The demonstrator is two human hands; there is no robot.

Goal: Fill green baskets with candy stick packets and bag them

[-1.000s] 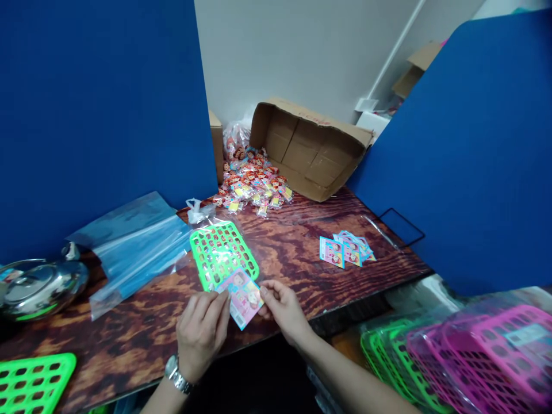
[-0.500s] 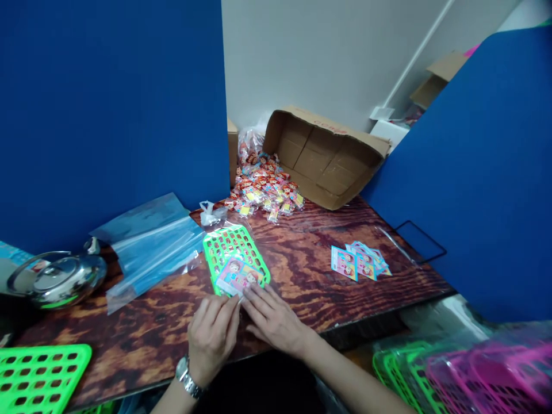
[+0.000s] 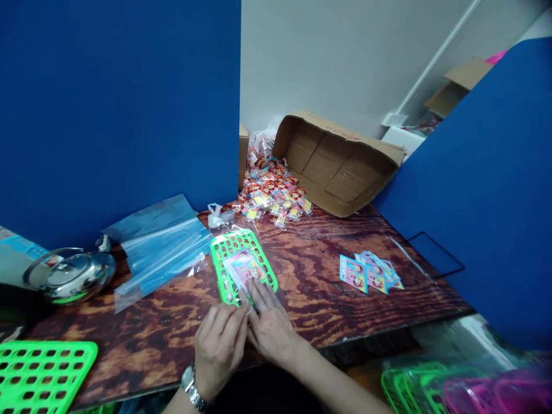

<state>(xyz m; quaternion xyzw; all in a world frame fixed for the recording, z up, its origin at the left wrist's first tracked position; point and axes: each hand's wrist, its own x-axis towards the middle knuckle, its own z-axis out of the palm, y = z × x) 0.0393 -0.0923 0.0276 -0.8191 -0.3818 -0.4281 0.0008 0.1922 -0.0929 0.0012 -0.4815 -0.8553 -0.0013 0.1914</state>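
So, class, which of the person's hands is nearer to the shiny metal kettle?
Left. The left hand is across the table to the right of the kettle; the right hand is farther right, at the pink card.

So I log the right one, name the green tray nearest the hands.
The tray under the card; the lower-left tray and lower-right green trays are farther away.

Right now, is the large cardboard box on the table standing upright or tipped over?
Tipped over: the cardboard box has its open mouth facing sideways, baring its inner walls.
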